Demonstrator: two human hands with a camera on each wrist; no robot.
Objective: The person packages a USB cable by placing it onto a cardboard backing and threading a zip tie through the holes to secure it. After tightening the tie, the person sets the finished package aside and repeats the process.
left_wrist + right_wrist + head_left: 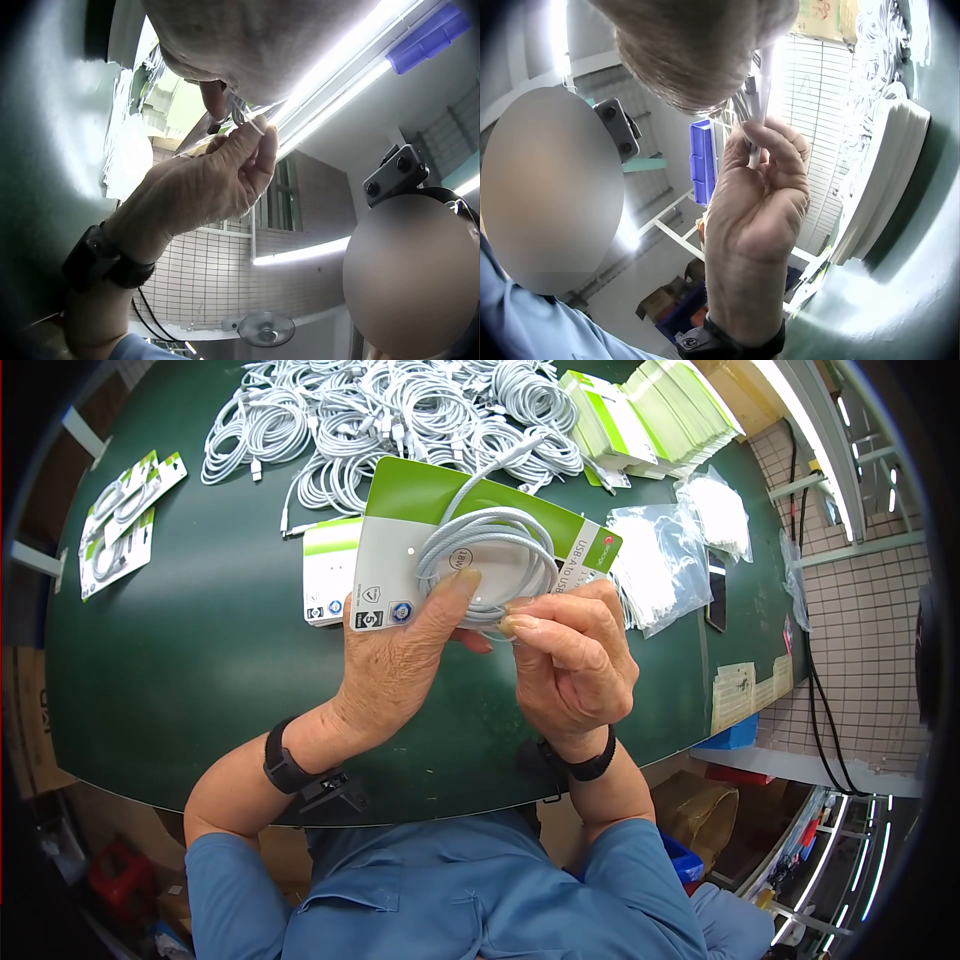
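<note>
My left hand (395, 660) grips a green-and-white packaging card (400, 485) printed USB-A, its thumb pressed over a coiled grey-white cable (490, 520) lying against the card's face. One cable end sticks up past the card's top edge. At the lower right of the coil, my right hand (580, 660) pinches a thin white tie (256, 124) between thumb and fingers. In the left wrist view the tie shows as a short pale strip at the right fingertips. The right wrist view shows the card edge-on in the left hand (757, 202).
Many loose coiled cables (400, 410) cover the back of the green table (200, 660). A stack of cards (670, 420) stands back right, near clear bags (650, 570) of white strips and a phone (717, 595). Carded cables (120, 520) lie left; more cards (325, 575) sit behind the left hand.
</note>
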